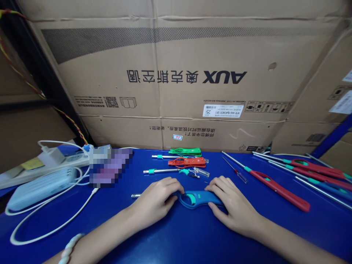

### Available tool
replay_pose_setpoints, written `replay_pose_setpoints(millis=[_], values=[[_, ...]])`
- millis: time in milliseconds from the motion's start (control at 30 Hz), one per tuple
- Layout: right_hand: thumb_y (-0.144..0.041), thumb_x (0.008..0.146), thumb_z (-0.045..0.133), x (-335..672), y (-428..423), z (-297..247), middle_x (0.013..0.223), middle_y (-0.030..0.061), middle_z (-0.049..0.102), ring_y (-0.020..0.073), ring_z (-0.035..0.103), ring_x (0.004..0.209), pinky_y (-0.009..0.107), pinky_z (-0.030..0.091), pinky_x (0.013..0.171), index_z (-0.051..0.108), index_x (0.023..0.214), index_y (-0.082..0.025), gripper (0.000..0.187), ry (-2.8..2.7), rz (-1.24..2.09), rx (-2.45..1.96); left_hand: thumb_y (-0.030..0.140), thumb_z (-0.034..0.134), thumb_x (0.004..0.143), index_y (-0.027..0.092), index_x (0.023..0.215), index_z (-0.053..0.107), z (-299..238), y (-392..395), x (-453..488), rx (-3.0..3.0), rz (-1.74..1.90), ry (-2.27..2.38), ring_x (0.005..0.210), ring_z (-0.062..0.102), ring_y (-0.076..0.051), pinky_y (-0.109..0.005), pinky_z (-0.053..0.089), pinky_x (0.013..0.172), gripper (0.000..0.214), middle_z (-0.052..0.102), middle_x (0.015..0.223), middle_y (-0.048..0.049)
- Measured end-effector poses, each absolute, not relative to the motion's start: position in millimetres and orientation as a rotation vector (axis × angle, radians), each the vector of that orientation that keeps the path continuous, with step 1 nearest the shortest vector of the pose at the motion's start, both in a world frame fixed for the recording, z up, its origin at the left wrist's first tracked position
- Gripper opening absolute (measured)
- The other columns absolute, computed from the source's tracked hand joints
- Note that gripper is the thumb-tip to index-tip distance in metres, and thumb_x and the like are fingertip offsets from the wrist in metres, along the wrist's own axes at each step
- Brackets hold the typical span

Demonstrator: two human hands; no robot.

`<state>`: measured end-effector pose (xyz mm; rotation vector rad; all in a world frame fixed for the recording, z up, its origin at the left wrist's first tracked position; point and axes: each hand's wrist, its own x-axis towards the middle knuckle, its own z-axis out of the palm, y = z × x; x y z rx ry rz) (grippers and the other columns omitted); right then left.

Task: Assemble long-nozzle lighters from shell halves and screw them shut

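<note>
A blue gas lighter (203, 198) with a green trigger lies sideways low over the table, between my two hands. My left hand (161, 196) is closed round its neck end, and the metal tube tip pokes out left of my wrist. The handle end sits between the thumb and fingers of my right hand (233, 205). Just beyond are a red lighter shell half (188, 162), a green shell half (187, 151), loose metal tubes with green collars (161, 171), and a clear fuel tank (201, 172). My palms hide parts of the blue lighter.
A small screwdriver (240, 176) and a red lighter (277, 187) lie to the right, with several more lighters (316, 168) beyond. At left are a power bank (41, 189), white cables, a power strip (74, 159) and a blurred-out purple object (112, 168). A large cardboard box (176, 44) stands behind.
</note>
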<state>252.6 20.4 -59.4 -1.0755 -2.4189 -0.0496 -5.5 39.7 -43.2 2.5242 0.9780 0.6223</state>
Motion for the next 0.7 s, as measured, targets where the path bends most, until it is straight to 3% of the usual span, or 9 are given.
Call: replay_pose_setpoints(millis=[700], values=[[-0.019,0.083,0.053,251.7,19.3,-57.5,0.094,0.0082,0.058,0.0242,0.052,0.086,0.041,0.042,0.077,0.06,0.098,-0.018,0.016,-2.419,0.02,-1.095,0.004,0.048,0.086,0.021,0.098,0.059,-45.6,43.2,-5.8,2.54,0.587,0.989,0.092,0.059,-0.02,-0.031,0.048,0.08,0.024,0.063,0.097,-0.0031]])
